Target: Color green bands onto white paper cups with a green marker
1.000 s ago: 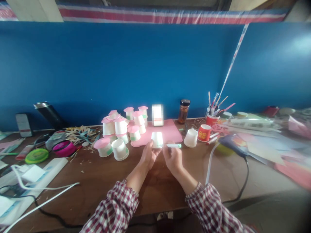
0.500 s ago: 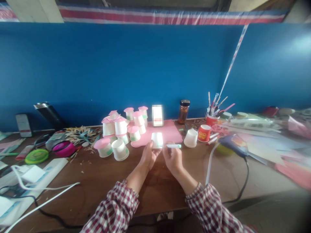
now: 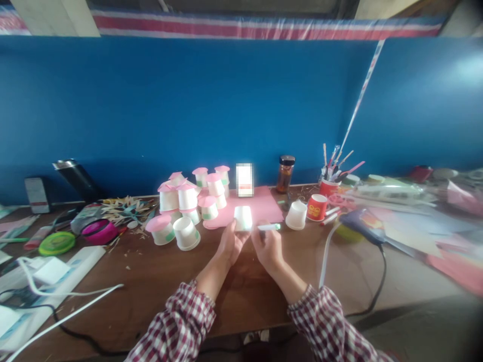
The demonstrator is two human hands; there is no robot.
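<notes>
My left hand (image 3: pixel 231 243) holds a small white paper cup (image 3: pixel 243 217) upside down by its rim, over the front edge of a pink sheet (image 3: pixel 260 203). My right hand (image 3: pixel 268 246) is closed on a white marker with a green end (image 3: pixel 269 227), which points to the right, just beside the cup. Both sleeves are red-and-white check. A cluster of upturned white cups with pink tops (image 3: pixel 188 201) stands to the left of the pink sheet.
One plain white cup (image 3: pixel 296 214) and a red cup (image 3: pixel 317 206) stand right of my hands. A brown jar (image 3: pixel 285 173), a pot of pens (image 3: pixel 330 183), a glue gun with cable (image 3: pixel 362 223), papers at right, white cables (image 3: pixel 56 291) and a pink bowl (image 3: pixel 100 230) at left.
</notes>
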